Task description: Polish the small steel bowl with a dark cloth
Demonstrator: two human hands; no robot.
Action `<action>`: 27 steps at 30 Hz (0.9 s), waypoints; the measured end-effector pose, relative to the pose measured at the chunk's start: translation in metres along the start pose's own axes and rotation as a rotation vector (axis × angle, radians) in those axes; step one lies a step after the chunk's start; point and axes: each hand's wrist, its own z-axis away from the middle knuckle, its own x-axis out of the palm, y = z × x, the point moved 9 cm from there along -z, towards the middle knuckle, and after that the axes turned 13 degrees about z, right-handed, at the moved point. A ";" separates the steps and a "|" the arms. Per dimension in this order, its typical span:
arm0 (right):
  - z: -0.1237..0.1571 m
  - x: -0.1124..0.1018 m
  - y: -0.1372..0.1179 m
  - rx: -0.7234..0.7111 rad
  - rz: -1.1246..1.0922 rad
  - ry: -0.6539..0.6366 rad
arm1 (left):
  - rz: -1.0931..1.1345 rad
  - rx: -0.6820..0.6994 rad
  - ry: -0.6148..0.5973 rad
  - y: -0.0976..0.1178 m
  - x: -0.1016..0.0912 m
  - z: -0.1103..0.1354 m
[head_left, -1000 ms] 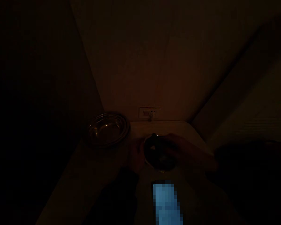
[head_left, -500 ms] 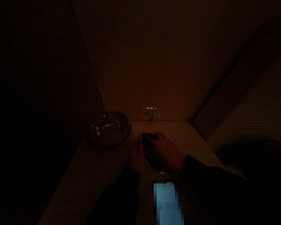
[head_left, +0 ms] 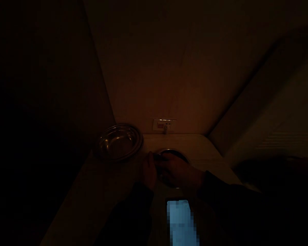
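Note:
The scene is very dark. A small round metal bowl (head_left: 178,154) stands on the pale tabletop (head_left: 107,184) in front of me. My left hand (head_left: 149,171) rests against the bowl's left rim, fingers curled on it. My right hand (head_left: 181,171) lies over the near part of the bowl, fingers bent; whether it holds anything is hidden in the dark. Both arms wear dark sleeves.
A larger shiny metal bowl (head_left: 118,141) sits at the back left near the wall corner. A wall socket (head_left: 163,125) with a plug is behind the small bowl. A lit phone screen (head_left: 181,220) lies at the near edge. Dark shapes lie at right.
My right hand has slid back toward me, uncovering the far rim of the small bowl. The left hand has stayed at the bowl's left side.

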 end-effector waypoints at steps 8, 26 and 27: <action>-0.002 -0.002 0.014 0.113 0.078 0.057 | 0.069 0.048 -0.019 0.002 0.001 -0.003; 0.023 -0.008 0.002 -0.183 -0.093 -0.105 | 0.196 0.081 -0.088 0.009 0.006 0.000; 0.026 -0.009 0.000 -0.207 -0.074 -0.115 | 0.201 0.079 -0.094 0.008 0.007 0.000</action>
